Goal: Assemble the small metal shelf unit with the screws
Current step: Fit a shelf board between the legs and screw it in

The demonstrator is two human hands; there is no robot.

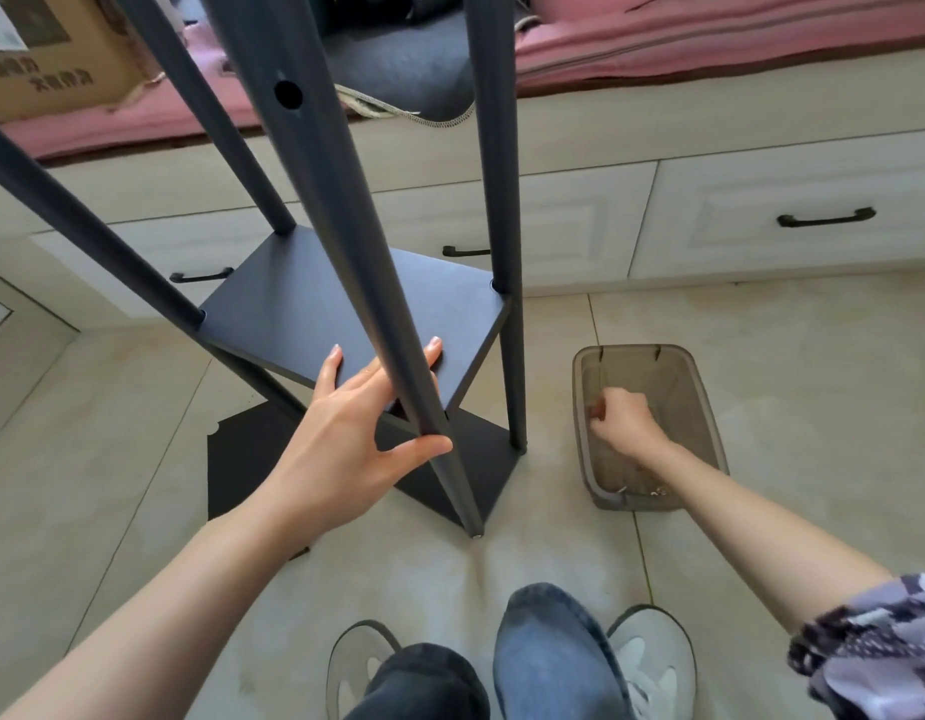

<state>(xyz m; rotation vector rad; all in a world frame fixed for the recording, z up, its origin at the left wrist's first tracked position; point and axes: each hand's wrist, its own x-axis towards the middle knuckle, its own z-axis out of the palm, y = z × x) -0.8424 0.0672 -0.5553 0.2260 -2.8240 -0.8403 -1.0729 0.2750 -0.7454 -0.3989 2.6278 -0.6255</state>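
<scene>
- Standing on the tiled floor (761, 330), we see one dark metal shelf unit (346, 314) with four upright poles and two flat shelves, one raised and one at the base.
- Our left hand (346, 433) lies spread over the near corner of the raised shelf, fingers straight on its top and thumb curving round the nearest pole (346, 226).
- Our right hand (624, 418) is down inside one translucent brown bin (585, 459), just right of the shelf unit, fingers curled; we cannot tell whether they hold anything.
- A few small metal screws (652, 492) lie at the bin's near end.
- Three drawer handles (826, 218) show on the cabinet behind.
- Two shoes (652, 662) show below.
</scene>
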